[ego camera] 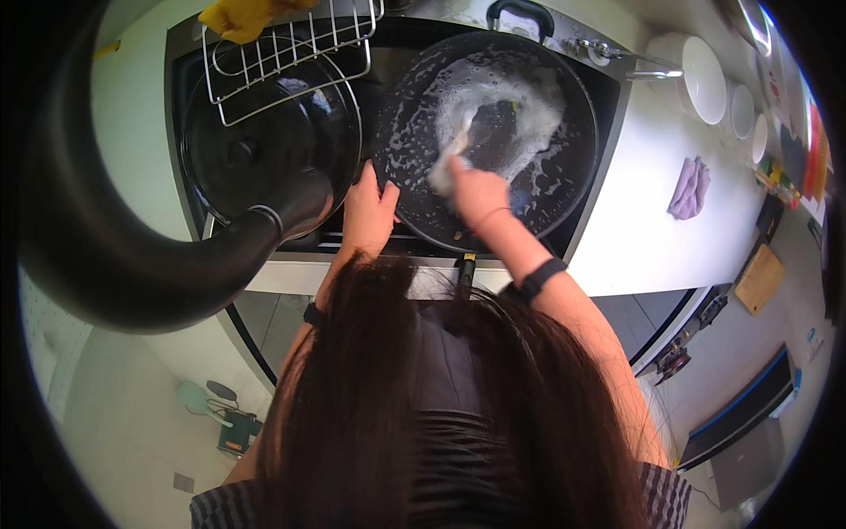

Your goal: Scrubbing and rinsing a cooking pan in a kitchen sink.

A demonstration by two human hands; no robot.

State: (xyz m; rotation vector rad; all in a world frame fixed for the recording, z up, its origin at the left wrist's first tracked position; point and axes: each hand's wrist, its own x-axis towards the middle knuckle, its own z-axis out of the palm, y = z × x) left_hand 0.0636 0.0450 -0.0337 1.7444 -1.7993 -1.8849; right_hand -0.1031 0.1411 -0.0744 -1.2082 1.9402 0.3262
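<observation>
A large black frying pan (568, 159) sits over the cooktop, its inside streaked with white suds (535, 99). My right hand (486, 198) reaches into the pan and is closed around a whitish cloth (444, 173), blurred by motion against the pan's left inner side. At the pan's lower left rim, my left hand (369, 215) grips the edge, its thumb by the rim and another finger outside. The pan's long handle (466, 271) points towards me, and a black loop handle (522, 16) stands at the far side.
A round, dark, glossy lid or pan (264, 145) lies left, partly under a wire rack (291, 82) with a yellow cloth (241, 18). A large black curved tube (152, 284) crosses the left foreground. White bowls (704, 79) and a purple cloth (689, 188) are on the right counter.
</observation>
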